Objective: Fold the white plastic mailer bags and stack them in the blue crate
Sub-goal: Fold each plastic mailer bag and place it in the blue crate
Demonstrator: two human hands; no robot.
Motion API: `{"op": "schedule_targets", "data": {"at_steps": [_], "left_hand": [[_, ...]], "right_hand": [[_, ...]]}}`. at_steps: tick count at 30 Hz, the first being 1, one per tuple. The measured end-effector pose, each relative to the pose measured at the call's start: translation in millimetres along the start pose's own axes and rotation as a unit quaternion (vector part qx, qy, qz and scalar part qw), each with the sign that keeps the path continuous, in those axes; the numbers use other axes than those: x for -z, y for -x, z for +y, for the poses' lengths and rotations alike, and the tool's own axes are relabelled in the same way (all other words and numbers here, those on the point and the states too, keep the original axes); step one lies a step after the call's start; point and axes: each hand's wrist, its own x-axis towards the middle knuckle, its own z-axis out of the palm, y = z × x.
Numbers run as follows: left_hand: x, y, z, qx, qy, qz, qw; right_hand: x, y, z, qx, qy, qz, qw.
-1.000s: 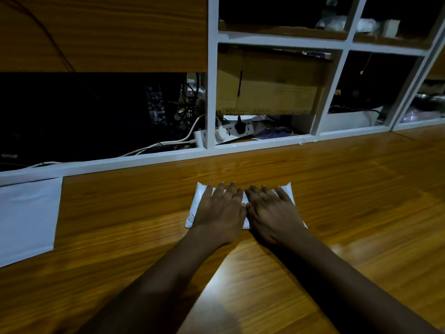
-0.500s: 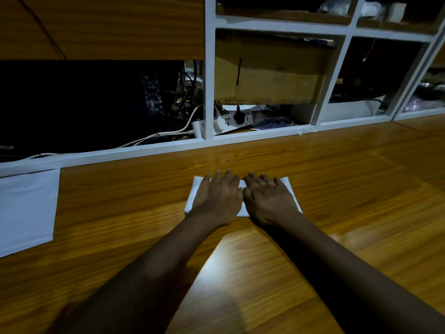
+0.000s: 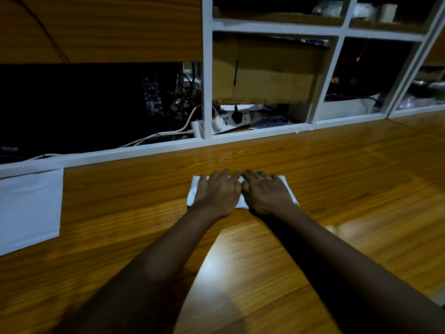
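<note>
At the left edge of the wooden counter point(image 3: 337, 189), tight against its far edge, an unfolded mailer bag point(image 3: 29, 208) is laid flat; its left part is cut off by the picture. Beyond the far edge a white shelf frame point(image 3: 207, 68) is seen. In the frame's dark left compartment a tangle of cables is kept, and a white cable point(image 3: 156, 136) is run along the compartment floor towards a power strip point(image 3: 231, 119), into which a white and a black plug are pushed.

Near the middle of the counter, closer to the far edge than to the near one, a folded mailer bag point(image 3: 194, 191) is pinned flat beneath both hands. The left hand point(image 3: 218, 192) is spread palm down on the bag's left half, fingers straight and pointed at the far edge; nothing is gripped, and only pressure is applied. A narrow, creased strip of white is left showing beyond it. The right hand point(image 3: 266, 194) is laid flat in the same manner on the right half, fingers extended and released, and it is placed just beside the left hand so that the two index fingers almost meet. A small white corner is exposed past its outer side.

Above the power strip, a cardboard box point(image 3: 269, 73) is held in the middle compartment. The compartments further right are too dim to be made out.
</note>
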Motion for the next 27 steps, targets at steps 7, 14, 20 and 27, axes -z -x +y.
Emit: {"op": "schedule_targets", "data": {"at_steps": [7,14,20,27], "left_hand": [[1.6,13.7,-0.8,-0.004,0.028,-0.017,0.999],[5.8,14.9,-8.0,-0.011,0.010,-0.031,0.999],[12.9,17.3,-22.1,0.020,0.062,-0.046,0.997],[12.7,33.3,-24.2,0.013,0.068,-0.039,0.997]], "right_hand": [[-8.2,22.4,-3.8,0.007,-0.013,0.021,1.000],[4.4,22.4,-3.3,-0.015,-0.015,0.042,0.999],[0.9,19.7,8.0,-0.026,-0.028,0.025,0.999],[3.8,34.8,7.5,-0.013,-0.037,0.017,0.999]]}}
